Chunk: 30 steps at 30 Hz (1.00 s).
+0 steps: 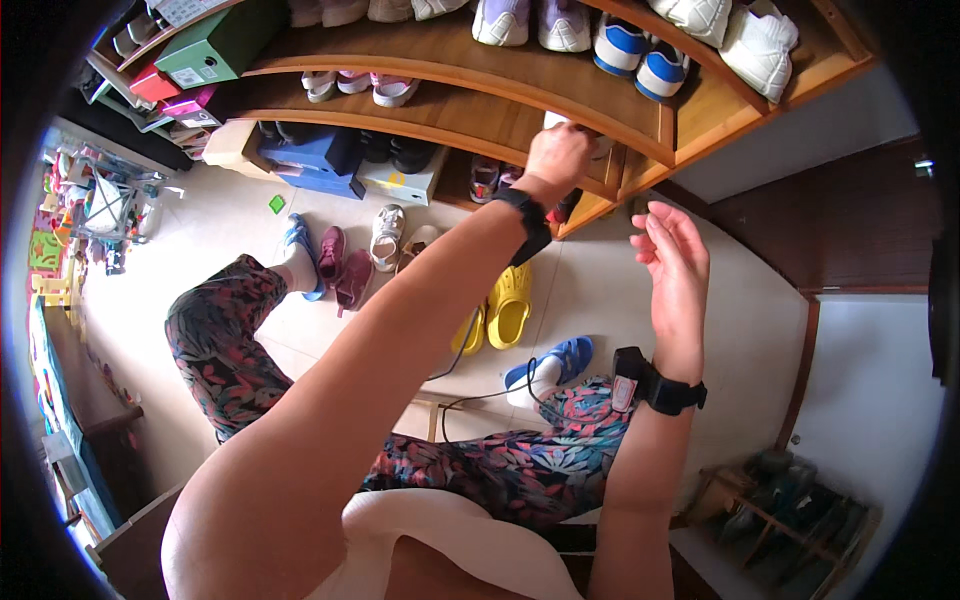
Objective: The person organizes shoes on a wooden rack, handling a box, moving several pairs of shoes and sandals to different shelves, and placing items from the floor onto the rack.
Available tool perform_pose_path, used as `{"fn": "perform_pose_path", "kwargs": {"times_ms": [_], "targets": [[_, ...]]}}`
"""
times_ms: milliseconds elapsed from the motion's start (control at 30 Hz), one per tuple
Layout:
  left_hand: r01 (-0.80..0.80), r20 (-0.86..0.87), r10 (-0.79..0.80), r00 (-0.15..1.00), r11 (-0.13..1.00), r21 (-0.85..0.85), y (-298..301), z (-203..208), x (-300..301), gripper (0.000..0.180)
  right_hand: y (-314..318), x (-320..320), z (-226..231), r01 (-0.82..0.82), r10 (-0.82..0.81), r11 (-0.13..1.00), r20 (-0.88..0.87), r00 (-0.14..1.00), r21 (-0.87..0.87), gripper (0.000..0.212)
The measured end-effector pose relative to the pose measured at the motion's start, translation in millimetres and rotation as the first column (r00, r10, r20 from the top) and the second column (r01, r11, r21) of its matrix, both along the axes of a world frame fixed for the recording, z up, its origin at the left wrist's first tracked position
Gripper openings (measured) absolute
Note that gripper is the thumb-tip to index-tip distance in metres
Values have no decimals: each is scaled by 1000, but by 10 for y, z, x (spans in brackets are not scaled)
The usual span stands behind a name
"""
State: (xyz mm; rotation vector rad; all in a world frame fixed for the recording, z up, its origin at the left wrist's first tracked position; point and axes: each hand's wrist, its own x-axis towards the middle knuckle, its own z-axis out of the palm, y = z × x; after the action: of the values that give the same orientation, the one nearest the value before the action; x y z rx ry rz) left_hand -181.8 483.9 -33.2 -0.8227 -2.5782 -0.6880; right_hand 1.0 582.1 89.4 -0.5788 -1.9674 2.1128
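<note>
My left hand [560,155] reaches up to the right end of the middle shelf. Its fingers are closed around a white shoe [555,120], mostly hidden behind the hand. My right hand [678,250] is held in the air below the shelf's right corner, fingers loosely curled and apart, with nothing in it. Under my left wrist, yellow clogs [509,306] stand on the floor. Farther left are maroon shoes [352,279] and a white sneaker [387,237].
The wooden shoe rack [420,55] holds several pairs, including blue-and-white sneakers [640,58]. Shoe boxes, one green [220,45] and one blue [315,155], sit at its left. My feet wear blue slippers [574,357]. A low rack [775,505] stands at lower right; cables hang near my wrists.
</note>
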Motion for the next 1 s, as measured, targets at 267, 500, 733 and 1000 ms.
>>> {"fn": "perform_pose_path", "kwargs": {"times_ms": [267, 500, 733, 1000], "targets": [[-59, 207, 67, 976, 997, -47, 92, -141, -326, 19, -228, -49, 132, -23, 23, 1000, -12, 1000, -18, 25], [-67, -4, 73, 997, 938, 340, -1041, 30, 239, 33, -178, -15, 173, -19, 19, 1000, 7, 1000, 0, 23], [-433, -103, 452, 886, 887, 163, -2632, 105, -326, 48, -476, -88, 85, -137, 136, 990, 40, 990, 38, 22], [-34, 43, 32, 999, 999, 34, -3087, 227, -1230, 54, -765, -279, -67, -260, 243, 959, 139, 960, 116, 23]]}}
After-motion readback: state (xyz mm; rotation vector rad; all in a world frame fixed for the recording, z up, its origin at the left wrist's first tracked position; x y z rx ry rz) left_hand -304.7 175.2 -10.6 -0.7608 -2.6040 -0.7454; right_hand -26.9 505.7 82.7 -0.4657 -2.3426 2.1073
